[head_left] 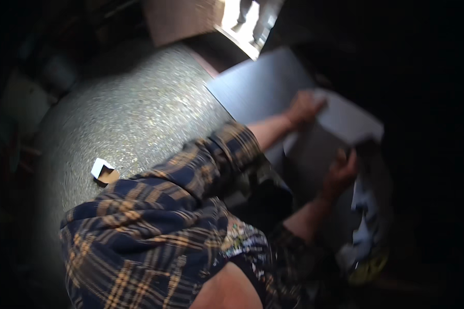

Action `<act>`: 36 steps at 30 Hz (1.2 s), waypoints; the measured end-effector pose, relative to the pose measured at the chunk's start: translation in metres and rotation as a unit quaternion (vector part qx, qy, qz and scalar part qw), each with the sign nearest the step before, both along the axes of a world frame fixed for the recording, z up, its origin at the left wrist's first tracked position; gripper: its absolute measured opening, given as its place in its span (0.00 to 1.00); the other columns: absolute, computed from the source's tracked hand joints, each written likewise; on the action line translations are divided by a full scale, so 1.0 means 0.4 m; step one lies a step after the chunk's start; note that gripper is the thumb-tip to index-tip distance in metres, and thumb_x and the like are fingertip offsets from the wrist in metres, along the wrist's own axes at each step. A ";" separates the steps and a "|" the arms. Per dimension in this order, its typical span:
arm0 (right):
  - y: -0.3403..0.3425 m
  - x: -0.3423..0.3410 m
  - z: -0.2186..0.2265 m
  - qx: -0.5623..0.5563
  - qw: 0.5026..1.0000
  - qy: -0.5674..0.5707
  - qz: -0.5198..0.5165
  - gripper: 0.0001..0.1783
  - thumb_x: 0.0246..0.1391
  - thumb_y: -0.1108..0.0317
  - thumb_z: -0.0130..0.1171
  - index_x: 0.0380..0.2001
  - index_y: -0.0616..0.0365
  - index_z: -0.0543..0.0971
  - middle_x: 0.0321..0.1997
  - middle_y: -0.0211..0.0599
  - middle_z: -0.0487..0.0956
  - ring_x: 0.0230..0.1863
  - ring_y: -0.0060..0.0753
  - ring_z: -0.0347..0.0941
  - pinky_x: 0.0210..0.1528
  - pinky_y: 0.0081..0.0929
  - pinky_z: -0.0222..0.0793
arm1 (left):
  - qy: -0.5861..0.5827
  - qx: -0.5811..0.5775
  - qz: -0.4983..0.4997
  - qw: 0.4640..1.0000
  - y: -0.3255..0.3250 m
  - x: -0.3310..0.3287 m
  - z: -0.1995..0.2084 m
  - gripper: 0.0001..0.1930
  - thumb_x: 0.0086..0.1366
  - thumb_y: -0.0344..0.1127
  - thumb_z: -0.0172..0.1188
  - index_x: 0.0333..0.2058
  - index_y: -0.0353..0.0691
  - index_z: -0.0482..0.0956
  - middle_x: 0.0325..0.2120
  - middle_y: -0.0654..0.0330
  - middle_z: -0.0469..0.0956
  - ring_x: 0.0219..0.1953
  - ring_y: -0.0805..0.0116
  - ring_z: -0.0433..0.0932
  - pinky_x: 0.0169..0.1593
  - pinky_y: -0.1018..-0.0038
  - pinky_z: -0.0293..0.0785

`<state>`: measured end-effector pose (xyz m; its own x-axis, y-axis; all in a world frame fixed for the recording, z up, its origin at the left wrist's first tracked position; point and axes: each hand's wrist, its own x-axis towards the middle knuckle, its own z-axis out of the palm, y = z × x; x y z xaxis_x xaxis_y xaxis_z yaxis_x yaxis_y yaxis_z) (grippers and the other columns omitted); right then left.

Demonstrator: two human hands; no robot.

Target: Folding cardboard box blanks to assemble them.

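A pale, flat-sided thing like a white board or box flap (351, 119) stands tilted over the grey tabletop (265, 85). My left hand (305, 108) is closed on its left edge, fingers curled. Just below its lower edge is my right hand (342, 170), with bent fingers; blur and shadow hide whether they touch it or hold anything. Both forearms reach out to the right from plaid sleeves.
On the speckled floor (154, 98) at left lies a small open white carton (103, 171). A brown panel (180, 20) stands at the top beside a bright opening with a person's legs (245, 13). Crumpled pale-blue material (365, 221) and something yellow (368, 270) are at lower right.
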<state>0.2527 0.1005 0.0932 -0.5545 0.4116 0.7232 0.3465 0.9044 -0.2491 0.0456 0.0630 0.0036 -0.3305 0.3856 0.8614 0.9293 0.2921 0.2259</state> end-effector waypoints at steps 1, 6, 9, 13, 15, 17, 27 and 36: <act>-0.029 0.007 0.035 0.011 0.998 0.053 0.040 0.27 0.62 0.49 0.49 0.45 0.66 0.76 0.41 0.56 0.77 0.43 0.55 0.74 0.47 0.39 0.69 | -0.014 0.014 -0.029 0.999 -0.011 -0.017 0.011 0.22 0.59 0.34 0.54 0.54 0.42 0.69 0.30 0.54 0.74 0.36 0.52 0.74 0.40 0.57 0.69; 0.001 0.044 0.021 -0.017 0.976 0.212 0.041 0.28 0.62 0.47 0.47 0.48 0.63 0.74 0.48 0.45 0.72 0.51 0.44 0.69 0.51 0.37 0.66 | -0.596 0.303 -0.392 0.632 -0.072 0.015 0.099 0.22 0.66 0.51 0.55 0.39 0.33 0.78 0.29 0.59 0.79 0.31 0.76 0.74 0.36 0.77 0.73; 0.003 0.052 0.003 -0.124 0.960 0.236 0.089 0.30 0.60 0.45 0.50 0.51 0.63 0.72 0.48 0.45 0.72 0.50 0.40 0.70 0.51 0.34 0.67 | -0.630 0.296 -0.424 0.580 -0.089 0.042 0.122 0.22 0.66 0.50 0.56 0.41 0.32 0.77 0.33 0.59 0.79 0.33 0.75 0.76 0.39 0.77 0.74; -0.021 0.040 -0.005 -0.203 0.935 0.239 0.166 0.24 0.56 0.62 0.56 0.53 0.65 0.69 0.50 0.42 0.72 0.48 0.34 0.72 0.50 0.29 0.69 | -0.663 0.276 -0.438 0.541 -0.095 0.064 0.127 0.23 0.67 0.50 0.54 0.45 0.32 0.75 0.38 0.56 0.79 0.38 0.70 0.77 0.43 0.75 0.75; -0.029 0.032 -0.004 -0.236 0.924 0.234 0.186 0.23 0.54 0.67 0.55 0.52 0.66 0.69 0.49 0.42 0.72 0.48 0.34 0.72 0.51 0.29 0.68 | -0.670 0.272 -0.432 0.539 -0.106 0.067 0.132 0.24 0.67 0.50 0.53 0.46 0.31 0.74 0.39 0.55 0.78 0.39 0.69 0.77 0.44 0.73 0.75; -0.030 0.032 -0.002 -0.269 0.913 0.229 0.202 0.22 0.52 0.71 0.54 0.51 0.66 0.69 0.47 0.42 0.73 0.47 0.33 0.72 0.51 0.28 0.68 | -0.699 0.241 -0.425 0.523 -0.112 0.071 0.132 0.24 0.68 0.51 0.52 0.47 0.31 0.73 0.40 0.54 0.78 0.41 0.67 0.77 0.46 0.72 0.74; -0.003 0.055 0.011 -0.292 0.932 0.172 0.129 0.22 0.45 0.77 0.50 0.47 0.67 0.71 0.43 0.43 0.76 0.44 0.36 0.74 0.52 0.29 0.67 | -0.657 0.108 -0.383 0.641 -0.092 0.062 0.088 0.28 0.68 0.54 0.47 0.46 0.29 0.75 0.42 0.50 0.78 0.45 0.61 0.75 0.51 0.68 0.69; 0.023 0.064 0.008 -0.243 0.946 0.199 0.082 0.21 0.45 0.77 0.49 0.46 0.66 0.71 0.41 0.46 0.77 0.42 0.42 0.76 0.51 0.32 0.68 | -0.526 -0.108 -0.204 0.818 -0.062 0.052 0.064 0.33 0.65 0.59 0.45 0.45 0.29 0.77 0.43 0.42 0.77 0.49 0.52 0.74 0.55 0.65 0.66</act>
<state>0.2781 0.1097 0.0965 -0.3642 0.6812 0.6351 0.0025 0.6826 -0.7308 0.0665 0.0381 0.0293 -0.6509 0.7550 0.0794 0.2827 0.1440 0.9483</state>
